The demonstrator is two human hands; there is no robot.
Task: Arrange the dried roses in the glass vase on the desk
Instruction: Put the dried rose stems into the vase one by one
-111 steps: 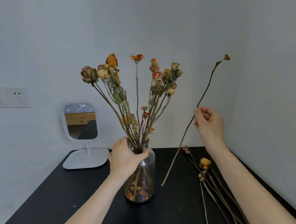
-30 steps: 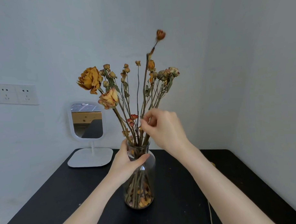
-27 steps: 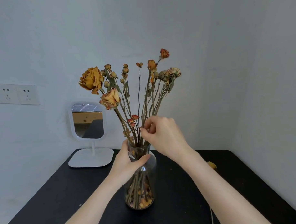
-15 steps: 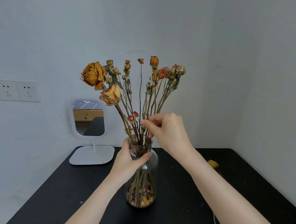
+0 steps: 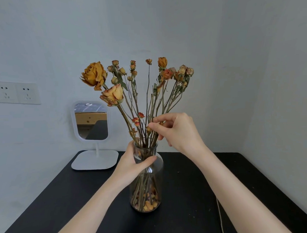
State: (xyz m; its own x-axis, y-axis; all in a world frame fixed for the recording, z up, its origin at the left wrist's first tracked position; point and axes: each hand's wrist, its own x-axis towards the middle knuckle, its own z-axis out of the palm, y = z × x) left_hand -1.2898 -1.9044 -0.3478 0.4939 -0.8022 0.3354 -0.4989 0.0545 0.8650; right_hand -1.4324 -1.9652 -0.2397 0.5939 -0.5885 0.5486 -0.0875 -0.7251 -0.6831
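My left hand [image 5: 133, 166] grasps the vase [image 5: 149, 189] at its neck, thumb across the front of the glass and fingers wrapped round the far side. The vase stands upright on the black surface [image 5: 65, 198], near the middle. My right hand [image 5: 180, 132] is just above the mouth of the vase, thumb and forefinger closed in a pinch on the stems, the other fingers loosely curled behind. I cannot tell how many stems are in the pinch. The roses [image 5: 113, 95] stand in the vase and fan out above it. Loose petals [image 5: 149, 204] lie at the bottom of the glass. A white mirror [image 5: 92, 123] stands at the back left.
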